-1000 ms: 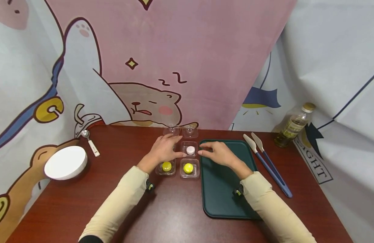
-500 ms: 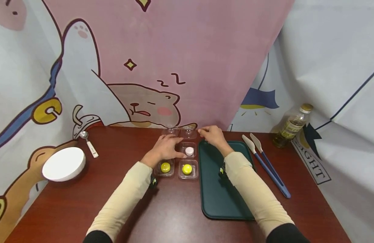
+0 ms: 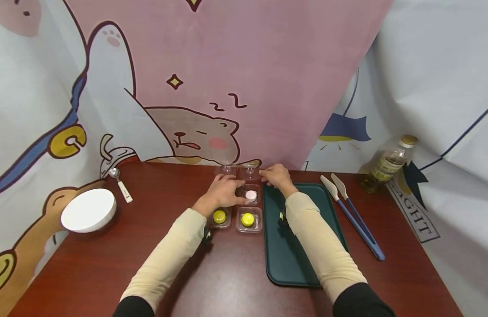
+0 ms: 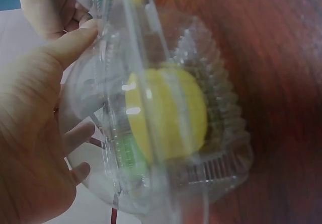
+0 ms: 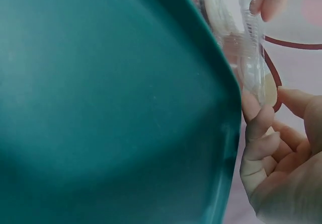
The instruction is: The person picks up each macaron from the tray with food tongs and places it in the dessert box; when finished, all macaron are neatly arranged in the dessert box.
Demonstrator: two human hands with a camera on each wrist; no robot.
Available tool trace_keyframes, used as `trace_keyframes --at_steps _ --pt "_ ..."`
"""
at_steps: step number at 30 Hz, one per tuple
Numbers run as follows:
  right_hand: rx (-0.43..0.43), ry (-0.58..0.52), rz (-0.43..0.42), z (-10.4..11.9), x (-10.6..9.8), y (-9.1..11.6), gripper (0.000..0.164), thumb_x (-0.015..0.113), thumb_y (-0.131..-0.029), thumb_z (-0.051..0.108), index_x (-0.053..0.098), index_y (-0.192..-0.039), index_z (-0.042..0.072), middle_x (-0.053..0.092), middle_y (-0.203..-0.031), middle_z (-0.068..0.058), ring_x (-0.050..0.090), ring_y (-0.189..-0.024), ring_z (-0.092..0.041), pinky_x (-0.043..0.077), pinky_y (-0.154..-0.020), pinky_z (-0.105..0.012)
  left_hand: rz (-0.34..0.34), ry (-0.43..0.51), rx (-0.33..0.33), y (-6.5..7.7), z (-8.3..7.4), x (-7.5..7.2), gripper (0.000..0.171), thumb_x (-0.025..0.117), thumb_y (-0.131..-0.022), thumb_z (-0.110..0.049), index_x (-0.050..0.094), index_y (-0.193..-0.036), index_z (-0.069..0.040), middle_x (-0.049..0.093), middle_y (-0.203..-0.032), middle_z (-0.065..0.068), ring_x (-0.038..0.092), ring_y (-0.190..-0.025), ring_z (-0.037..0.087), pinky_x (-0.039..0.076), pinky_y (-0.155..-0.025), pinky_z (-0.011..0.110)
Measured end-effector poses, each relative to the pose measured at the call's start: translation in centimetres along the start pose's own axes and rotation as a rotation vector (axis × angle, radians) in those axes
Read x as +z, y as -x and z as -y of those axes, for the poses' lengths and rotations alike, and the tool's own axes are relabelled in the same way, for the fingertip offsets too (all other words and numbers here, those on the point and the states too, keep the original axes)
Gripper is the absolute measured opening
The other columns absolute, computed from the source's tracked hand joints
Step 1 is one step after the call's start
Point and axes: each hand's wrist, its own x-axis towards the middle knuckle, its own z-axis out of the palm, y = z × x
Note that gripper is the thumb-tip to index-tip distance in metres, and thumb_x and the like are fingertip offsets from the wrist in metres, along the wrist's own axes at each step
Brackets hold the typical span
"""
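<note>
In the head view several clear plastic boxes hold macarons. A pale pink macaron (image 3: 251,196) lies in the back right box, whose clear lid (image 3: 249,172) is folded back behind it. In front are two yellow macarons (image 3: 247,219), one per box. My left hand (image 3: 224,192) spreads over the back left box and hides it, thumb and forefinger at the edge of the pink macaron's box. My right hand (image 3: 277,177) pinches the right edge of that raised lid; in the right wrist view its other fingers (image 5: 261,146) are curled. A yellow macaron (image 4: 171,113) fills the left wrist view.
A dark green tray (image 3: 295,246) lies right of the boxes, under my right forearm. Blue-handled tongs (image 3: 358,224) and an oil bottle (image 3: 386,167) are farther right. A white bowl (image 3: 89,210) and a small scoop (image 3: 121,185) are at the left. A printed cloth hangs behind.
My right hand has moved back from beside the pink macaron's box to the edge of its raised lid and now pinches it. My left hand has stayed nearly in place.
</note>
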Motion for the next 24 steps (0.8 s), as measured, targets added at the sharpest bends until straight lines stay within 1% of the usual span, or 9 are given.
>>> trace_keyframes --at_steps 4,9,13,18,24 --pt "0.003 0.021 0.002 -0.11 0.11 -0.19 0.033 0.065 -0.098 0.035 0.078 -0.114 0.009 0.08 -0.097 -0.005 0.063 -0.069 -0.013 0.047 -0.058 -0.028 0.003 0.003 0.001 -0.2 -0.22 -0.17 0.074 0.075 -0.083 -0.059 0.06 -0.144 -0.02 0.065 -0.141 0.0 0.043 -0.146 0.027 0.022 -0.122 0.052" --pt "0.018 0.027 0.009 -0.08 0.38 -0.5 0.03 0.065 -0.098 0.034 0.08 -0.109 0.01 0.081 -0.096 -0.003 0.06 -0.067 -0.011 0.046 -0.057 -0.027 0.036 -0.027 -0.017 -0.22 -0.24 -0.12 0.074 0.075 -0.083 -0.061 0.06 -0.144 -0.023 0.064 -0.141 -0.002 0.042 -0.146 0.025 0.023 -0.122 0.052" --pt "0.028 0.013 0.005 -0.02 0.61 -0.58 0.028 0.067 -0.097 0.032 0.08 -0.107 0.01 0.081 -0.094 -0.003 0.059 -0.066 -0.012 0.046 -0.058 -0.027 0.043 -0.046 -0.025 -0.21 -0.35 -0.15 0.074 0.074 -0.083 -0.062 0.059 -0.145 -0.024 0.064 -0.142 -0.003 0.043 -0.146 0.024 0.023 -0.122 0.051" --pt "0.016 -0.012 -0.002 -0.14 0.87 -0.54 0.026 0.067 -0.096 0.028 0.08 -0.107 0.008 0.081 -0.092 -0.004 0.061 -0.066 -0.013 0.045 -0.059 -0.027 0.05 -0.066 -0.036 -0.19 -0.64 -0.32 0.073 0.074 -0.084 -0.061 0.058 -0.145 -0.024 0.064 -0.142 -0.002 0.042 -0.146 0.023 0.022 -0.123 0.051" --pt "0.015 -0.051 -0.034 -0.52 1.01 -0.82 0.023 0.067 -0.094 0.024 0.081 -0.105 0.01 0.081 -0.089 -0.003 0.063 -0.064 -0.012 0.045 -0.054 -0.025 0.065 -0.059 -0.049 -0.15 -0.69 -0.38 0.072 0.073 -0.085 -0.059 0.058 -0.145 -0.023 0.063 -0.143 -0.002 0.041 -0.147 0.024 0.02 -0.124 0.051"
